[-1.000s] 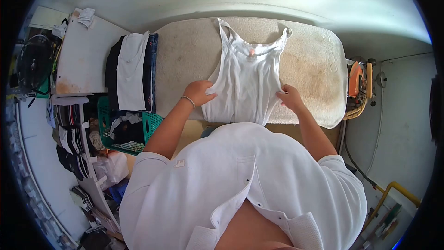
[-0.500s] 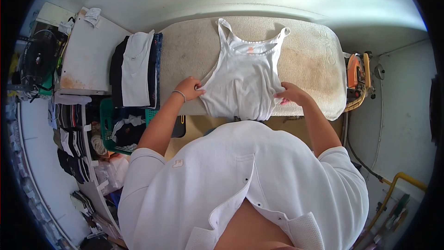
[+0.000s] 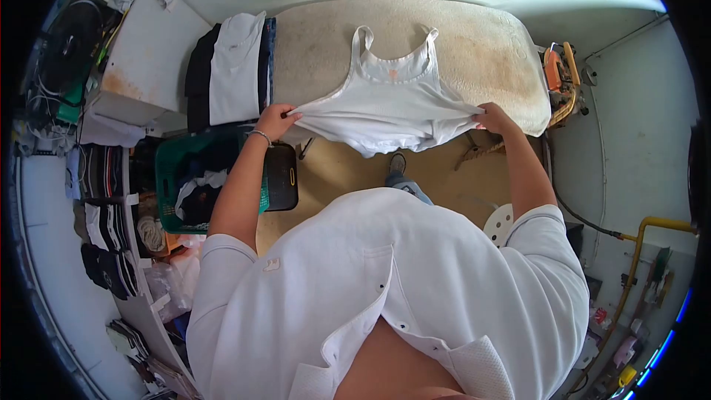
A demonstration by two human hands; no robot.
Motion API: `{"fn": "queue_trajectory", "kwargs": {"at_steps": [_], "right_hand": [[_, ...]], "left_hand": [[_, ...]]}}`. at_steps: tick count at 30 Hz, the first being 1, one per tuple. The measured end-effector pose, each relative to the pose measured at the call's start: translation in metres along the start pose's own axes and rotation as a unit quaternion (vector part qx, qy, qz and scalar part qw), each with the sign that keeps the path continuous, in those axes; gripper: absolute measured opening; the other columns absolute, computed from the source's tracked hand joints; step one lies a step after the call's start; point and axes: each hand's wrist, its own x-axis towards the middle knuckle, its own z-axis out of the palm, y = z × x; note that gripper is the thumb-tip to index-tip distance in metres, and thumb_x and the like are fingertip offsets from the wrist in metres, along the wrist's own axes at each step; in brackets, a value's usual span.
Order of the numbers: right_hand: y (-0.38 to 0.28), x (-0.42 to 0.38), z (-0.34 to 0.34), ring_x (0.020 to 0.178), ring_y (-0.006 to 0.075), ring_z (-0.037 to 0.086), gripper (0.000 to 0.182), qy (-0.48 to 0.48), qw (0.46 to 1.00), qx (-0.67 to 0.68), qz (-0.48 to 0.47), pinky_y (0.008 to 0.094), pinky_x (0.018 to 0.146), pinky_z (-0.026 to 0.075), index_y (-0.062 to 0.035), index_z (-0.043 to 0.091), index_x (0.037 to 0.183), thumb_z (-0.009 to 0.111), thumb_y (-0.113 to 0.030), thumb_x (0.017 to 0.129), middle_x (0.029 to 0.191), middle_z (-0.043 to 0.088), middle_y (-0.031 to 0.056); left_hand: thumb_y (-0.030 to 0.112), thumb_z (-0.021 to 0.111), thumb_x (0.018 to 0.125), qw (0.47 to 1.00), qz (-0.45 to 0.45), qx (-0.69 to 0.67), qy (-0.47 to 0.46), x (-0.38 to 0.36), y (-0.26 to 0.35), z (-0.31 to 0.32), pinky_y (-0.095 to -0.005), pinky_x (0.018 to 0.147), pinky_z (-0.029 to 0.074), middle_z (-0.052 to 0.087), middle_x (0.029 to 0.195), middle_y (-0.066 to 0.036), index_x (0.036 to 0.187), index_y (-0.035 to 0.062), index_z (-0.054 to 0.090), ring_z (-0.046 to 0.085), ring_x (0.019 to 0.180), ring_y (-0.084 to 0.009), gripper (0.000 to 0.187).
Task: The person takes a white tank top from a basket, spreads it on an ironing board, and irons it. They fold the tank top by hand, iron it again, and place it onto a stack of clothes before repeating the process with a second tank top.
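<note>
A white tank top (image 3: 392, 100) is stretched sideways between my two hands at the front edge of the padded ironing table (image 3: 474, 37). Its straps and neckline lie on the pad, while the lower part sags over the edge in folds. My left hand (image 3: 276, 121) is closed on the left side of the fabric, and a bracelet circles that wrist. On the opposite side my right hand (image 3: 498, 119) pinches the cloth, pulling it into a point. An orange mark shows inside the neckline.
Folded dark and white clothes (image 3: 229, 70) lie at the pad's left end. Below them stands a green basket (image 3: 164, 178) with garments inside. An orange-handled iron (image 3: 554, 70) sits at the right end. A white stool (image 3: 499, 224) with holes is partly hidden by my body.
Both hands have moved apart, pulling the tank top wider and its lower part taut. The view has shifted, with more floor and a shoe now visible.
</note>
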Motion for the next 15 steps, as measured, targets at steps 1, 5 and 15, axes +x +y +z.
{"fn": "queue_trajectory", "kwargs": {"at_steps": [1,5,15], "right_hand": [[-0.001,-0.009,0.004,0.08,0.0145,0.064,0.022,0.001,1.0,-0.001,0.001,0.0299,0.066,0.051,0.0004,0.069,0.099,0.066,-0.015,0.083,0.077,0.067,0.0101],[-0.012,-0.045,0.008,0.081,0.0156,0.065,0.022,0.115,0.978,-0.146,-0.092,0.0317,0.072,0.049,-0.0057,0.069,0.099,0.07,-0.017,0.08,0.083,0.069,0.0092],[-0.015,-0.084,0.026,0.072,0.006,0.054,0.028,0.029,0.99,0.103,-0.094,0.0239,0.064,0.045,0.0001,0.069,0.103,0.075,-0.014,0.08,0.081,0.063,-0.0013]], "left_hand": [[0.03,0.073,0.083,0.999,0.003,0.045,0.014,-0.007,-0.001,-0.002,-0.0274,0.063,0.048,0.068,0.079,-0.008,0.097,0.0008,0.071,0.06,0.064,-0.0139,0.033],[0.035,0.077,0.078,0.996,0.033,0.068,0.053,-0.031,0.002,-0.014,-0.0282,0.063,0.049,0.067,0.074,-0.009,0.094,0.0013,0.072,0.059,0.063,-0.0148,0.038],[0.028,0.082,0.073,0.997,0.045,0.054,0.044,-0.063,-0.007,-0.058,-0.0256,0.063,0.048,0.066,0.073,-0.006,0.091,-0.0004,0.072,0.057,0.063,-0.0098,0.036]]}}
